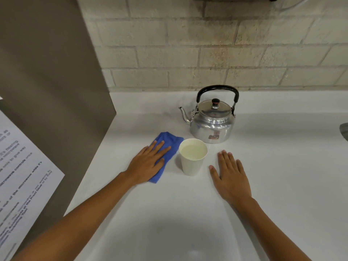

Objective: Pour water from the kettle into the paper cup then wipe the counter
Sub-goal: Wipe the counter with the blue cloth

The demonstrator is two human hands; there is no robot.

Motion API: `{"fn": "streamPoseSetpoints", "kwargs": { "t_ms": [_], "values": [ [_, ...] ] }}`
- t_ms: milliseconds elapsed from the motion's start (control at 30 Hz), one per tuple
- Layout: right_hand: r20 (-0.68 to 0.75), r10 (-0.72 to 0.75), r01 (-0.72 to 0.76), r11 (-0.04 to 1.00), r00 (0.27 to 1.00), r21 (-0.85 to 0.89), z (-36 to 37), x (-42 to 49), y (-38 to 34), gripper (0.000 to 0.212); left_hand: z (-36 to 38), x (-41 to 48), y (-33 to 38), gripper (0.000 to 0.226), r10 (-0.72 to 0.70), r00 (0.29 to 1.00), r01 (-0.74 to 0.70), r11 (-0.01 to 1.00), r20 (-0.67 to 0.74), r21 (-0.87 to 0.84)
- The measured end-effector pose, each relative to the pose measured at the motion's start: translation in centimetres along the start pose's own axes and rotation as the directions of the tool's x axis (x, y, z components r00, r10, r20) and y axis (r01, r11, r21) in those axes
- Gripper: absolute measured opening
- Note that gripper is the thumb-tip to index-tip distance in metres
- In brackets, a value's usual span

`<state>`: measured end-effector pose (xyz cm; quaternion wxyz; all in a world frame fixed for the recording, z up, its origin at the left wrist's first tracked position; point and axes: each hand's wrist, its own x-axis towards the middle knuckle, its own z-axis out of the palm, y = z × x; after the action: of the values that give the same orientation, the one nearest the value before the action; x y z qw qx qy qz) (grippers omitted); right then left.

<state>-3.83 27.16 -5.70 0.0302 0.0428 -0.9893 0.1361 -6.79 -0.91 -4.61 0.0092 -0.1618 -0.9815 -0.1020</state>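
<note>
A white paper cup [192,164] stands upright on the white counter [188,213], with water inside it. Behind it to the right sits a shiny metal kettle [212,123] with a black handle, lid on, spout pointing left. A blue cloth [169,142] lies flat on the counter just left of the cup. My left hand [147,162] rests palm down on the cloth, fingers spread. My right hand [230,176] lies flat on the bare counter to the right of the cup, holding nothing.
A brown panel [56,81] walls off the left side, with a printed notice [20,176] stuck on it. A brick wall [207,44] runs along the back of the counter. A grey object [344,132] peeks in at the right edge.
</note>
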Motion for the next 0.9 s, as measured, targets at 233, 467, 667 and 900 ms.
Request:
{"fn": "streamPoseSetpoints", "kwargs": {
  "t_ms": [233,467,667,900],
  "values": [
    [0.0,-0.008,0.008,1.0,1.0,0.004,0.0,0.1,0.2,0.065,1.1,1.2,4.3,0.049,-0.183,0.983,0.183,0.983,0.001,-0.018],
    [-0.011,-0.005,0.005,1.0,1.0,-0.004,0.1,0.0,0.2,0.064,0.9,-6.5,2.9,0.049,-0.278,0.959,0.276,0.96,-0.056,-0.04],
    [-0.009,0.003,-0.003,1.0,1.0,-0.001,0.0,0.0,0.0,0.064,1.1,-5.8,7.8,0.051,-0.41,0.912,0.406,0.909,-0.028,-0.088],
    [-0.003,-0.005,0.005,1.0,1.0,0.01,-0.1,-0.2,0.1,0.064,0.2,-13.6,7.7,0.049,-0.227,0.973,0.225,0.973,-0.046,-0.049]
  ]
}}
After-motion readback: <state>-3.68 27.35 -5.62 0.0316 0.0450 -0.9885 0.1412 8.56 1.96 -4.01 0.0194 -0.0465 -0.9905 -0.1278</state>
